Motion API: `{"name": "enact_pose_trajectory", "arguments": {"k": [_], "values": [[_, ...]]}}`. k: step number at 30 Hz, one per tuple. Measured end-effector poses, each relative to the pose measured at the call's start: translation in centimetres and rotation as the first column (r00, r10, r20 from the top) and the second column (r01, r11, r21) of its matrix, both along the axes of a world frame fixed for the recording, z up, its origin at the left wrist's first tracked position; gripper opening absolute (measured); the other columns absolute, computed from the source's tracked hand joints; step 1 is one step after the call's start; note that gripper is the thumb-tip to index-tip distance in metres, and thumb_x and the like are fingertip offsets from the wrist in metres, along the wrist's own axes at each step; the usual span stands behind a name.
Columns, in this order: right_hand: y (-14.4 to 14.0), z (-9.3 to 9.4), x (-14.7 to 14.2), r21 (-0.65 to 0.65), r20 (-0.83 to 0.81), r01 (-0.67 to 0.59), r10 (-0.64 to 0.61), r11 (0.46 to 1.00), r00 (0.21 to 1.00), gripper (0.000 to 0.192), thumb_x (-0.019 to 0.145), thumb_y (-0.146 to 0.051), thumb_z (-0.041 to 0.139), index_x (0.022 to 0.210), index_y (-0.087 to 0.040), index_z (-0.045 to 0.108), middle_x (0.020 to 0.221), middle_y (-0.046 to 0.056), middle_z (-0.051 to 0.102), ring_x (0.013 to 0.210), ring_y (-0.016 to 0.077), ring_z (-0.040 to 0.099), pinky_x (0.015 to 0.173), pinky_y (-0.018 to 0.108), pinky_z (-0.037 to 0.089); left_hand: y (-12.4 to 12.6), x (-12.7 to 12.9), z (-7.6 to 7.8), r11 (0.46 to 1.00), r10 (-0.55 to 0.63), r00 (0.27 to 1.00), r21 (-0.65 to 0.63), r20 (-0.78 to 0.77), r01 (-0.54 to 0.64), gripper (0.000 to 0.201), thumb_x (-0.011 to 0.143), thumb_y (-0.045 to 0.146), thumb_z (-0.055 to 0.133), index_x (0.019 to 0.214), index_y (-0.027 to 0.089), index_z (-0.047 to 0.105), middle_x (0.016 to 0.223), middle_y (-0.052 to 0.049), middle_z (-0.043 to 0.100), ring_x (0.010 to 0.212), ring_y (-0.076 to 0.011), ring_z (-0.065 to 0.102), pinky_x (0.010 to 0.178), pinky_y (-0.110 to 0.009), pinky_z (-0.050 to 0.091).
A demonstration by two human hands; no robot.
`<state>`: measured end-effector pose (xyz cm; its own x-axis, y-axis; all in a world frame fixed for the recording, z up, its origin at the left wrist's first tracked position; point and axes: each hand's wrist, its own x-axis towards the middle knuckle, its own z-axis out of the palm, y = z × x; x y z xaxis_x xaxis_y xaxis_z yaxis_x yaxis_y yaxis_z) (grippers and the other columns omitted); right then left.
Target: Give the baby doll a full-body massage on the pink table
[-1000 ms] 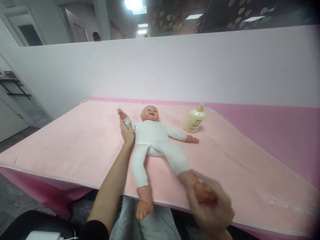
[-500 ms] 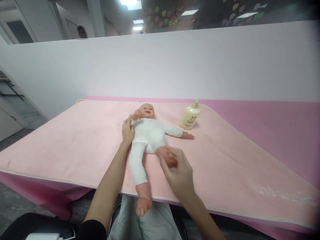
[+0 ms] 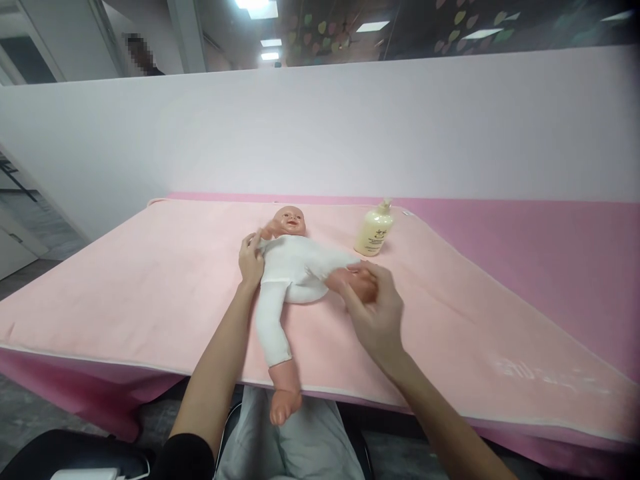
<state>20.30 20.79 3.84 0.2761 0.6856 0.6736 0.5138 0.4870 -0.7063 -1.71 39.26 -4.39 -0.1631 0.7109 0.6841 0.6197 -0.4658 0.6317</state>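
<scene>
A baby doll (image 3: 297,257) in a white cloth suit lies on its back on a peach-pink blanket (image 3: 180,280), its head away from me. My left hand (image 3: 251,260) rests against its side, fingers curled over the bent arm near its face. My right hand (image 3: 377,310) grips the doll's bare foot (image 3: 353,283), thumb on the near side and fingers over the far side. That leg is lifted and swung out to the right, hiding the doll's forearm behind it. The other leg (image 3: 273,327) lies straight toward me, its foot over the table edge.
A pale yellow pump bottle (image 3: 373,232) stands upright on the blanket beyond my right hand. A pink cover (image 3: 540,260) shows beneath the blanket at right. A white partition (image 3: 350,127) rises behind the table. Part of a person (image 3: 143,57) shows above it at left.
My right hand has moved the doll's foot to the right and away from me, turning the leg outward. My left hand stays at the doll's side.
</scene>
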Motion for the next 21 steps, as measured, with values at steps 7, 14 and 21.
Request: {"name": "enact_pose_trajectory", "arguments": {"k": [7, 14, 21], "values": [[5.9, -0.6, -1.0, -0.292, -0.239, -0.301, 0.235, 0.908, 0.942, 0.029, 0.078, -0.045, 0.058, 0.089, -0.021, 0.047, 0.095, 0.002, 0.057, 0.059, 0.0106, 0.052, 0.041, 0.023, 0.045, 0.3, 0.0, -0.3, 0.997, -0.074, 0.995, -0.001, -0.067, 0.075, 0.065, 0.072, -0.001, 0.038, 0.126, 0.025, 0.063, 0.123, -0.007, 0.057, 0.118, -0.0223, 0.053, 0.104, -0.039, 0.044], [-4.6, -3.2, 0.3, 0.049, 0.164, 0.087, -0.094, 0.995, 0.982, 0.023, 0.078, -0.024, 0.063, 0.101, -0.024, 0.056, 0.094, 0.005, 0.067, 0.084, 0.022, 0.066, 0.073, 0.037, 0.057, 1.7, -1.0, -1.0, 0.998, 0.011, 0.879, -0.053, 0.477, 0.016, 0.065, 0.079, 0.011, 0.05, 0.143, 0.021, 0.039, 0.132, -0.012, 0.053, 0.116, -0.0219, 0.057, 0.1, -0.036, 0.047], [-8.9, -6.1, 0.8, -0.021, 0.147, 0.14, -0.136, 0.99, 0.98, 0.021, 0.08, -0.023, 0.062, 0.099, -0.028, 0.056, 0.095, 0.006, 0.067, 0.086, 0.0258, 0.067, 0.073, 0.042, 0.057, 2.1, -1.7, -1.1, 0.985, 0.167, 0.725, -0.145, 0.668, -0.094, 0.067, 0.085, 0.016, 0.049, 0.146, 0.019, 0.022, 0.134, -0.014, 0.051, 0.113, -0.0182, 0.06, 0.096, -0.032, 0.049]]}}
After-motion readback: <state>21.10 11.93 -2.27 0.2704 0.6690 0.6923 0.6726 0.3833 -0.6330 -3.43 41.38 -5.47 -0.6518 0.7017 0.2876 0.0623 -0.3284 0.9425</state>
